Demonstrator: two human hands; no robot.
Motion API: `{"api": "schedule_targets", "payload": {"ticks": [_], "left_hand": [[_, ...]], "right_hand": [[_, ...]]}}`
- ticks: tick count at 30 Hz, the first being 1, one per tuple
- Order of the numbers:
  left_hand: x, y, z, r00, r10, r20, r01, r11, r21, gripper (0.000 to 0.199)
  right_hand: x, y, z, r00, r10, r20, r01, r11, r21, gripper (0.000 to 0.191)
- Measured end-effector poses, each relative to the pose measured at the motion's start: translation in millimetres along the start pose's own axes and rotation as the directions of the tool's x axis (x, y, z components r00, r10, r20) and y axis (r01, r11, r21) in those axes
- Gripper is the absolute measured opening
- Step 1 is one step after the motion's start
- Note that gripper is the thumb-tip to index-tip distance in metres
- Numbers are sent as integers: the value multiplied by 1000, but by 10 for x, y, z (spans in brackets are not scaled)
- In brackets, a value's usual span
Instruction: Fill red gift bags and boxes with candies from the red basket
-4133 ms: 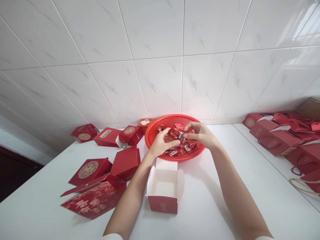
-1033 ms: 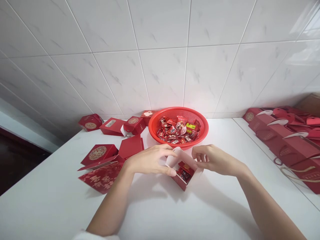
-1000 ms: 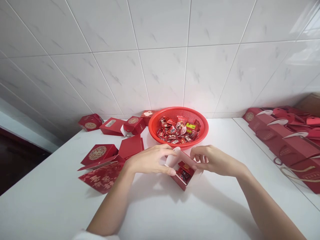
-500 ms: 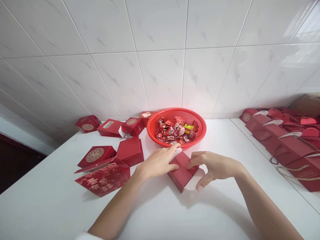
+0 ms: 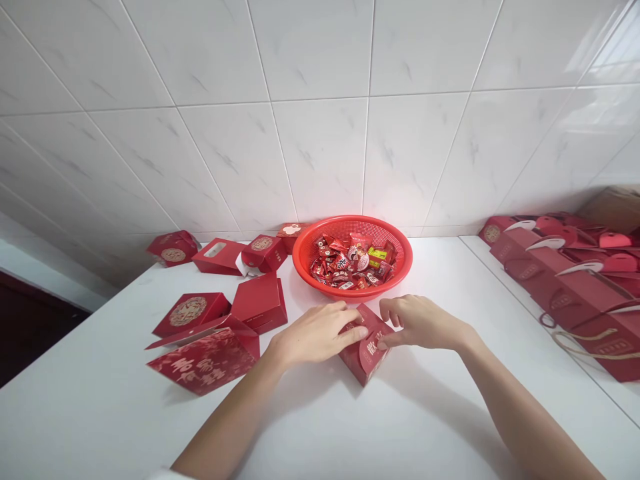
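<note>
A small red carton point(image 5: 364, 363) is being supported by the white table point(image 5: 320, 427), apart from the red colander point(image 5: 304, 273) of wrapped sweets point(image 5: 350, 260), which is standing at twelve o'clock from it. At nine o'clock, assorted red boxes point(image 5: 189, 313) are being stored; toward two o'clock, red gift bags point(image 5: 575, 280).

Handling: the carton is being judged light, its walls thin card, stiff along the folds but likely to be dented if the lid is being pushed hard. Slight slipping on the smooth surface is being expected. Best hold is being assessed as on opposite side walls, near the corners, with the flaps being left unloaded.

Grip: the left hand point(image 5: 315, 337) is being positioned at nine to ten o'clock, its thumb resting on the lid; whether a pinch is being made cannot be told. The right hand point(image 5: 423, 323), at two o'clock, is being held with thumb and forefinger spread, the thumb touching the lid's edge.

Appearance: pale lettering and a curved flap edge are being displayed on top; one corner is pointing to six o'clock. Contents are being hidden.
</note>
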State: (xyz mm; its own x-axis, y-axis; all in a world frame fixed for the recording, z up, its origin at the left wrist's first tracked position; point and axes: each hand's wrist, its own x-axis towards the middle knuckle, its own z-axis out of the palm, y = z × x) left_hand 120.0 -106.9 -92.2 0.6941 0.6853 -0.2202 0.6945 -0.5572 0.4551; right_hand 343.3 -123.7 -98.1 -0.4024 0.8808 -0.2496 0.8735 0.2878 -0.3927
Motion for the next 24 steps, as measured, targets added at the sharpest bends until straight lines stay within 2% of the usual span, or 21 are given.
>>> {"api": "schedule_targets", "payload": {"ticks": [3,6,9,11,13,16,18,20,22,24], "left_hand": [[-6,1,36,1000,-18,1,18,1000,-10,37],[1,19,96,999,-52,-14,52,999,1,29],[16,62,158,998,-62,-28,61,998,-20,24],[28,93,191,997,-70,-31,68,996,-51,25],[39,114,216,995,-85,-47,81,994,-76,26],[41,123,226,995,-66,-81,57,992,-116,28],[23,121,202,997,-14,-72,2,987,-160,31],[-14,116,149,999,41,-30,-46,979,-199,35],[-62,100,78,998,63,16,-58,975,-214,41],[-108,68,6,998,61,35,-53,979,-197,45]], "right_hand": [[5,14,43,999,48,10,-48,998,-31,42],[-48,-51,72,997,81,-14,-82,994,-71,39],[-131,-247,133,998,65,-13,-66,994,-90,38],[-167,-412,220,998,62,3,-61,994,-89,52],[-174,-553,334,991,130,-30,-133,981,-143,60],[-166,-635,463,977,173,-125,-195,963,-185,48],[-189,-584,452,979,145,-142,-168,972,-166,45],[-253,-450,346,981,146,-125,-164,975,-150,44],[-345,-231,167,964,234,-126,-253,955,-155,38],[-434,72,-49,914,347,-212,-377,918,-124,34]]}}
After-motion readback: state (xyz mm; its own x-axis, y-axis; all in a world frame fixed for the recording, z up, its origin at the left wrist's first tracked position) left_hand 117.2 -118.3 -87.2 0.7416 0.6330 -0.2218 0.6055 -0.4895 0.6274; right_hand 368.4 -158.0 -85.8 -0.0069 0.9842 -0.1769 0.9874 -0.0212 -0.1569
